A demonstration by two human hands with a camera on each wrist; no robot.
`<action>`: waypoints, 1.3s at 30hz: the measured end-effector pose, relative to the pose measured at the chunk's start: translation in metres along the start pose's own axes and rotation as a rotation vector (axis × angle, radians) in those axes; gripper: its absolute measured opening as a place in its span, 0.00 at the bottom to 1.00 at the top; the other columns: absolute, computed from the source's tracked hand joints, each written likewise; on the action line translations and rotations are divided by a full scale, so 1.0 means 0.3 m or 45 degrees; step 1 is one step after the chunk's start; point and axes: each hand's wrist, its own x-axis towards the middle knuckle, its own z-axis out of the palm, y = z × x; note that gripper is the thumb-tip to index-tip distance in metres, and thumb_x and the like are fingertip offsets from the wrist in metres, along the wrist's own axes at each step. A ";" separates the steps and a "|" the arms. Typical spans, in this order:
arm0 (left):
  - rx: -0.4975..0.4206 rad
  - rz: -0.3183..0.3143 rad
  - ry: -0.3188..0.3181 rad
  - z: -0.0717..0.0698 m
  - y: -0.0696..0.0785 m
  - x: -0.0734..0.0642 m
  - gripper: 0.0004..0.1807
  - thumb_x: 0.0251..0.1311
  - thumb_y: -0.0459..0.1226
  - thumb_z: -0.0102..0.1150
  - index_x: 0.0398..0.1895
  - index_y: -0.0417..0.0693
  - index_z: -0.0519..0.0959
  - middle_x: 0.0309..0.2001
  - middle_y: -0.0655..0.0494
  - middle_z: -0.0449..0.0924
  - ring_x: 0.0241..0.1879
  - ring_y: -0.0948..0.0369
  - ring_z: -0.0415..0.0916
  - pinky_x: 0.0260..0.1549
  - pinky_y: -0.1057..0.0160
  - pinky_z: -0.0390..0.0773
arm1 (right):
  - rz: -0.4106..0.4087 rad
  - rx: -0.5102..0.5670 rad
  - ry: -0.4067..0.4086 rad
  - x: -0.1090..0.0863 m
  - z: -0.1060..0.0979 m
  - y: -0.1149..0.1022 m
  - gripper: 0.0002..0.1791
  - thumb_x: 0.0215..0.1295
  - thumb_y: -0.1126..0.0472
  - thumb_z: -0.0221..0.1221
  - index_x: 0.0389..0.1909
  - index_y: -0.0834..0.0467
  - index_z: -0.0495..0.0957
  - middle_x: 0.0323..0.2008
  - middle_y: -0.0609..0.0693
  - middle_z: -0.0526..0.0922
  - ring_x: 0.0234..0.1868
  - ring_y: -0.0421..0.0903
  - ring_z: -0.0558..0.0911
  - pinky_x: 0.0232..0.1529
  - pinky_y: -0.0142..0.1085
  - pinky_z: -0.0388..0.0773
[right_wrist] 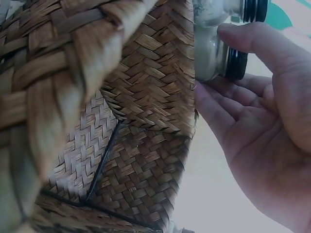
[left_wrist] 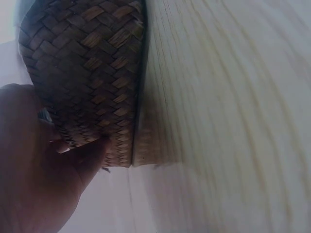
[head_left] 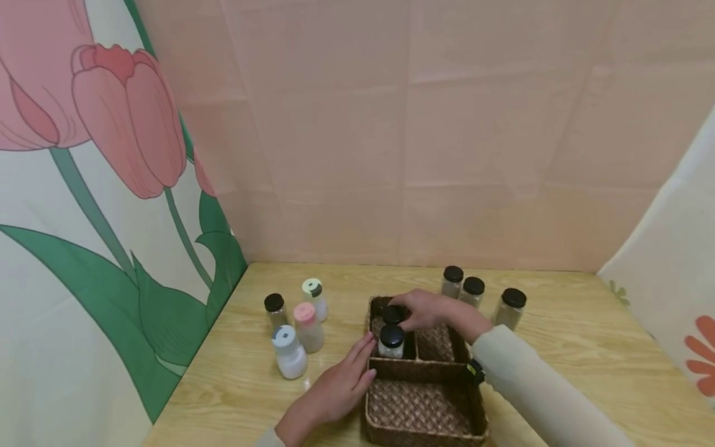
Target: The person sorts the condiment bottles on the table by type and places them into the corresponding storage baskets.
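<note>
The right hand [head_left: 426, 309] is grasping 1 black-lidded jar [head_left: 393, 315] inside the basket [head_left: 424, 406]; just nearer than this grip, another jar [head_left: 391, 337] is standing. The left hand [head_left: 342, 383], straight-fingered, is touching the basket's side, probably for steadying it.

A left hand [left_wrist: 43, 170] rests against the woven brown wall of a basket [left_wrist: 87, 68], the tip of 1 digit touching the weave. Beside the basket stretches a pale, wood-grained bench [left_wrist: 223, 107], shadowed along the basket's base.
</note>
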 end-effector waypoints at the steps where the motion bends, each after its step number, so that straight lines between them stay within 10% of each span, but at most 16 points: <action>1: 0.001 0.001 0.001 0.000 0.000 0.000 0.33 0.81 0.56 0.24 0.83 0.59 0.43 0.83 0.62 0.35 0.77 0.55 0.56 0.69 0.50 0.69 | -0.002 0.002 -0.003 -0.002 -0.001 -0.001 0.28 0.65 0.48 0.67 0.61 0.59 0.78 0.46 0.47 0.85 0.46 0.46 0.83 0.48 0.45 0.81; 20: 0.015 0.008 0.015 -0.003 -0.006 -0.002 0.33 0.81 0.56 0.23 0.83 0.61 0.40 0.83 0.62 0.34 0.77 0.54 0.55 0.70 0.48 0.68 | 0.020 0.007 0.101 -0.074 -0.058 0.002 0.27 0.71 0.60 0.61 0.69 0.62 0.71 0.62 0.59 0.80 0.60 0.56 0.81 0.57 0.52 0.81; 39: 0.018 0.023 0.012 0.003 -0.007 -0.002 0.33 0.81 0.56 0.24 0.83 0.59 0.41 0.83 0.60 0.35 0.76 0.53 0.57 0.69 0.49 0.68 | 0.150 0.071 0.445 -0.326 -0.100 0.039 0.33 0.74 0.50 0.59 0.73 0.61 0.65 0.65 0.62 0.75 0.61 0.61 0.78 0.55 0.57 0.80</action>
